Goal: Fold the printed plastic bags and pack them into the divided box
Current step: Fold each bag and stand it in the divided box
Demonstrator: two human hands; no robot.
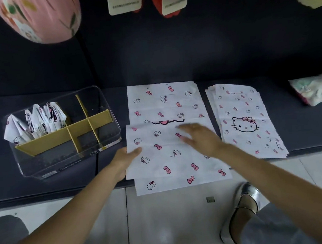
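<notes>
Left hand (125, 158) pinching half-folded printed bag (171, 152) at its 9 o'clock edge; right hand (199, 137) flat, fingers straight, pressing its top fold.

White bag (169, 140) printed with pink bows and small black-outlined cat faces; same print seen on stack of bags (248, 121), with one large cat face, pink bow. Clear box (66, 131) fitted with mustard-yellow dividers (63, 134); folded bags (36, 122) inside shown white with black and pink marks. Surface (44, 184) dark navy, possibly black. Floor (165, 219) pale tiled. Shoe (243, 208) silver. Cushion (40, 17) pink, floral pattern.
</notes>
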